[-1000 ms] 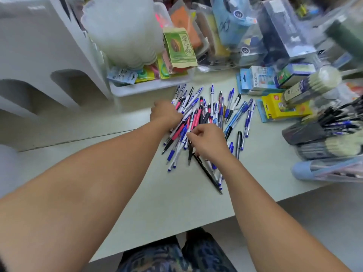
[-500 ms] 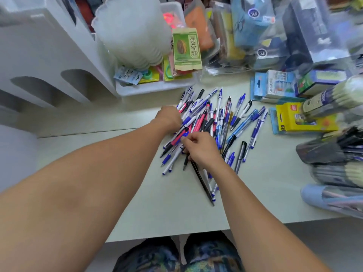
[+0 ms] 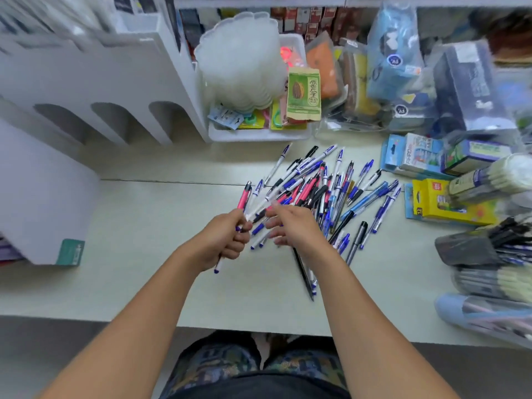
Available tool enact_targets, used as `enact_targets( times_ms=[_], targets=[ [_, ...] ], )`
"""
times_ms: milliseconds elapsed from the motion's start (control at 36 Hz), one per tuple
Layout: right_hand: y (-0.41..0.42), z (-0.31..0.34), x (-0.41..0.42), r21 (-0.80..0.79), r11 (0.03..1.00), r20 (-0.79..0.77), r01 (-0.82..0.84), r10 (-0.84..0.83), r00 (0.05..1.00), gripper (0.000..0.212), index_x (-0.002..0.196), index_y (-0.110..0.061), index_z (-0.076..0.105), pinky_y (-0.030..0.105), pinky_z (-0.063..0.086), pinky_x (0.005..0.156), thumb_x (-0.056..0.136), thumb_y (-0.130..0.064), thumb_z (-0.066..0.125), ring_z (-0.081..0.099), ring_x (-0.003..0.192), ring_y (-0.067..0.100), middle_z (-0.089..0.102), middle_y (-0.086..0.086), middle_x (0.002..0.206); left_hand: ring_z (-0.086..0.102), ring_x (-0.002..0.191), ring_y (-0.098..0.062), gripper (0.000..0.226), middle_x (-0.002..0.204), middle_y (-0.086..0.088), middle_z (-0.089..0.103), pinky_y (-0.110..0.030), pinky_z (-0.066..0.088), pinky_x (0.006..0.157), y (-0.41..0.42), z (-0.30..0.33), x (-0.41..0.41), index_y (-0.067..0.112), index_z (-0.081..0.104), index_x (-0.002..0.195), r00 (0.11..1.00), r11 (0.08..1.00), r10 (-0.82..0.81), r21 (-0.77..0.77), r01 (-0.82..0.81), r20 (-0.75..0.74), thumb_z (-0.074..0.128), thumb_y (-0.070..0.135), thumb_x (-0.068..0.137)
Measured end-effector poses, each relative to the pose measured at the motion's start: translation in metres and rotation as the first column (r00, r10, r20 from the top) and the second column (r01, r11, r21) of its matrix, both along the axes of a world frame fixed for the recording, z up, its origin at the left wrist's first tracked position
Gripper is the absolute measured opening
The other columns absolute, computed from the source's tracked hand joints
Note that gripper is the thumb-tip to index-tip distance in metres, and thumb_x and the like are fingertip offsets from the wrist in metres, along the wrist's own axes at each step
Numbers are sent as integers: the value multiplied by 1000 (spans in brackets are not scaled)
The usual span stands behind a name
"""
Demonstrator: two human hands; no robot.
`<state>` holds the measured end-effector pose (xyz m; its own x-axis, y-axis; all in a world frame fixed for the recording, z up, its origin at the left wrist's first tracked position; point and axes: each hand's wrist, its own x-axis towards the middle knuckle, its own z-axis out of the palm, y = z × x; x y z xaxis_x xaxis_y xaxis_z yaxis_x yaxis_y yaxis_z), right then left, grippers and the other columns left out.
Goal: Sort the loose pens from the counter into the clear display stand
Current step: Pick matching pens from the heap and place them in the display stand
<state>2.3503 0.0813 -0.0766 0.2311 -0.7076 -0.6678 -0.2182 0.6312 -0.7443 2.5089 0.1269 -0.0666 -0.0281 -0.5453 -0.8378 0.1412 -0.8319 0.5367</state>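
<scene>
A heap of loose pens (image 3: 325, 191), blue, white, pink and black, lies on the pale counter (image 3: 144, 254). My left hand (image 3: 224, 240) grips a small bundle of pens (image 3: 249, 201), among them a pink one and white ones with blue caps, raised off the counter at the heap's left edge. My right hand (image 3: 293, 227) is beside it with fingers spread and relaxed, fingertips touching the pens that stick out of the bundle. At the right edge a clear stand (image 3: 486, 249) holds dark and blue pens lying on their sides.
A white basket (image 3: 259, 135) of packets stands behind the heap. A white arched shelf unit (image 3: 100, 90) fills the back left, a white box (image 3: 37, 203) the left. Boxed stationery (image 3: 437, 203) and bagged goods crowd the right. The counter's front edge runs below my forearms.
My left hand has pulled back from the heap's far side with a bundle of pens in its grip. My right hand has come up off the heap to meet the bundle. The camera tilted up.
</scene>
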Motion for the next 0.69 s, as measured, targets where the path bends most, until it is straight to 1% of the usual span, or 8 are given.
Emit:
enact_targets(
  times_ms=[83, 167, 250, 306, 389, 472, 556, 694],
  targets=[
    [-1, 14, 23, 126, 988, 240, 87, -115, 964, 29, 108, -14, 60, 30, 53, 62, 105, -41, 51, 64, 66, 19, 63, 8, 91, 11, 43, -7, 20, 59, 4, 24, -18, 8, 36, 27, 21, 4, 19, 37, 70, 985, 1000, 29, 3, -28, -167, 31, 18, 89],
    [-1, 31, 40, 114, 983, 392, 145, -179, 903, 15, 119, -19, 52, 30, 53, 62, 107, -27, 49, 68, 63, 14, 71, 7, 89, 10, 45, -8, 22, 62, 3, 22, -19, 8, 38, 49, 41, 12, 18, 37, 71, 954, 998, 50, -29, -62, -297, 28, 18, 90],
    [6, 47, 58, 30, 993, 462, 110, -112, 880, 21, 128, -14, 51, 28, 57, 63, 109, -17, 44, 70, 71, 20, 75, 9, 90, 16, 45, -10, 26, 62, 0, 24, -20, 15, 38, 64, 53, 23, 18, 38, 69, 953, 994, 40, -84, -68, -301, 29, 21, 94],
    [15, 57, 71, -39, 997, 480, 69, -42, 876, 18, 123, -11, 53, 30, 59, 67, 108, -12, 44, 71, 79, 26, 74, 13, 93, 23, 47, -15, 31, 63, -4, 28, -23, 25, 40, 74, 59, 31, 18, 39, 70, 968, 989, 16, -135, -51, -250, 31, 25, 99],
    [32, 67, 94, -173, 985, 426, -2, 77, 902, 12, 113, -8, 57, 34, 59, 72, 105, -8, 48, 74, 87, 30, 74, 17, 94, 43, 54, -21, 33, 66, -9, 42, -29, 43, 51, 88, 66, 46, 12, 47, 80, 970, 969, 48, -226, -104, -240, 33, 26, 106],
    [53, 75, 121, -294, 952, 331, -81, 181, 926, 13, 113, -9, 63, 31, 58, 72, 103, -13, 55, 74, 92, 26, 76, 14, 102, 52, 60, -24, 33, 68, -9, 51, -35, 50, 62, 104, 68, 69, 7, 54, 94, 957, 936, 107, -299, -188, -268, 35, 29, 109],
    [75, 79, 153, -404, 905, 179, -130, 218, 959, 16, 101, -17, 72, 19, 46, 58, 102, -16, 56, 62, 73, 12, 74, 1, 92, 48, 56, -23, 34, 67, -9, 50, -34, 47, 60, 121, 68, 98, 8, 61, 96, 940, 903, 152, -344, -257, -305, 39, 31, 109],
    [117, 84, 226, -434, 893, 90, -118, 173, 981, 23, 79, -10, 66, 26, 46, 61, 99, -22, 62, 53, 62, 11, 59, -3, 66, 28, 44, -11, 31, 60, -3, 41, -20, 29, 41, 157, 69, 173, 12, 62, 95, 944, 887, 166, -374, -269, -286, 42, 32, 108]
  ],
)
